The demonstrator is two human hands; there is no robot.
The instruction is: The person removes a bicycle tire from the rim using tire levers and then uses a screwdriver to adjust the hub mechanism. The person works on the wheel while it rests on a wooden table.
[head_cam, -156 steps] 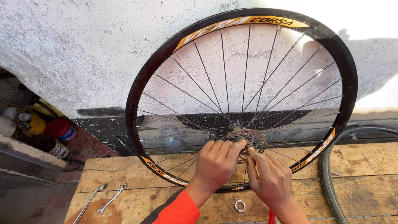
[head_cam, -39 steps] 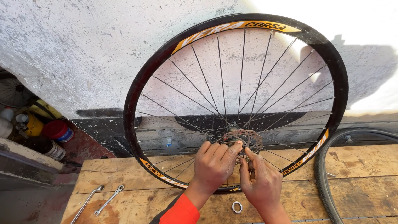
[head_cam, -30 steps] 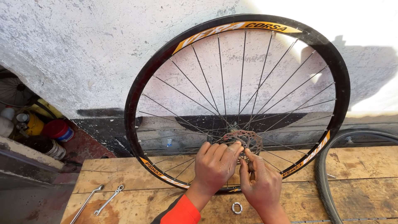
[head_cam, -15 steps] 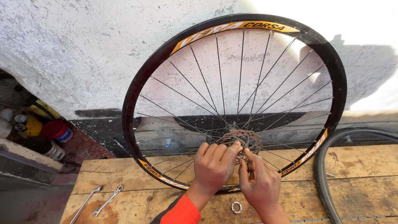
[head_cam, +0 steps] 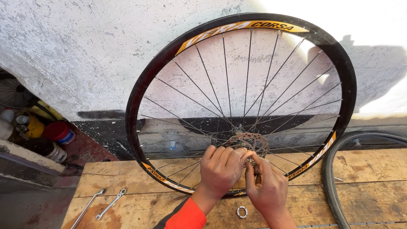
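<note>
A wooden plank bench (head_cam: 373,169) is being used as the work surface, set against a rough white wall (head_cam: 85,51) w/ a dark painted band along its base. At the far left, below bench level, cans and bottles (head_cam: 46,135) are being kept in a cluttered corner. A black bicycle wheel (head_cam: 144,97) w/ orange rim stickers is being stood upright on the planks, leaning toward the wall. A loose black tyre (head_cam: 330,182) is lying at the right edge, just beside the rim. Two wrenches (head_cam: 101,203) are lying near the bench's front-left corner, well apart from the wheel. A small metal ring (head_cam: 242,211) is lying on the planks betw. the two wrists, just in front of the rim.

Bare planks are being left open left of the wheel and betw. rim and tyre on the right.

The hub and disc rotor (head_cam: 250,142) are being worked at low in the wheel. The left hand (head_cam: 220,169), orange sleeve at the wrist, is being curled over the hub area, fingertips pinched at the axle end. The right hand (head_cam: 267,186) is being held just beside it, fingers closed around something small at the hub; what exactly is being gripped cannot be told.
</note>
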